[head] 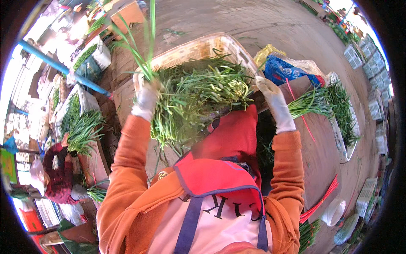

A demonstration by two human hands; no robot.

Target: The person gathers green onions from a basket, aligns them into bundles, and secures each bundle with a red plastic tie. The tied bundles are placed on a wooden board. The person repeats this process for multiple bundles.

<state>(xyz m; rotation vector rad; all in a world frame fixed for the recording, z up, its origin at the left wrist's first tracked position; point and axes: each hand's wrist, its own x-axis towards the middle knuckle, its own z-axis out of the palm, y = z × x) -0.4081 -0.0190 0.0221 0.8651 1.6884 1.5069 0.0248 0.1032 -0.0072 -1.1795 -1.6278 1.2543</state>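
A plastic crate stands before me with a large heap of green leafy stalks, perhaps garlic chives, in and over its near side. At the crate's left corner my left hand, in a pale glove, holds a few long green stalks that point up; the hand is blurred. My right hand, also gloved, is at the crate's right rim near the cut pale ends of the heap. Whether its fingers grip anything is hard to see. To its right lies a bunch of stalks beside a thin red tie.
A board at the right bears a bundle of red ties. Beyond are a white container of greens, a white bucket and a blue bag. At the left, another person handles greens near a blue pole.
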